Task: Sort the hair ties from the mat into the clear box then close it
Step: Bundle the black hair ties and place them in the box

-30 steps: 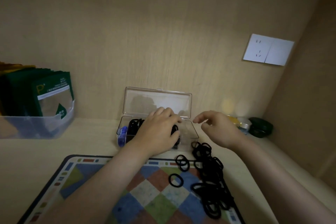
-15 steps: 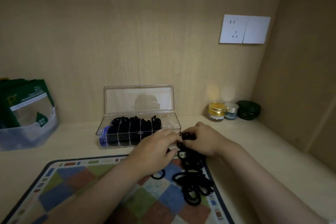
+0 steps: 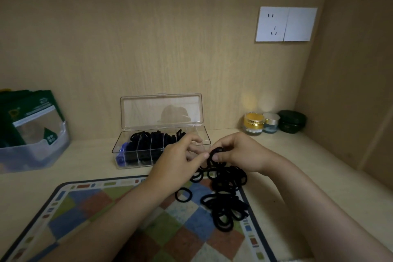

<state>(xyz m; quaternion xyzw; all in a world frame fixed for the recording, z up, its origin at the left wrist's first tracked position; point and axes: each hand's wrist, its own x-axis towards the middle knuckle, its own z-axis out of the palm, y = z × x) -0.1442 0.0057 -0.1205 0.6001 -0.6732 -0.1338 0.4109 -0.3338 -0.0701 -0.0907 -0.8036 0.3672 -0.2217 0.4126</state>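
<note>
A: Hair ties [image 3: 225,202]?
B: Most are lying at 1 o'clock on the mat [image 3: 95,204]; the clear box [image 3: 138,160] is filling.
A: Hands?
B: Both have left the box. The right hand [image 3: 240,155] is pinching one tie [image 3: 215,152]; the left hand [image 3: 180,160] is meeting it, grip cannot be told.

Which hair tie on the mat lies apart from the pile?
The lone loop just left of the pile, touching no other tie; the rest overlap in a tangle.
</note>
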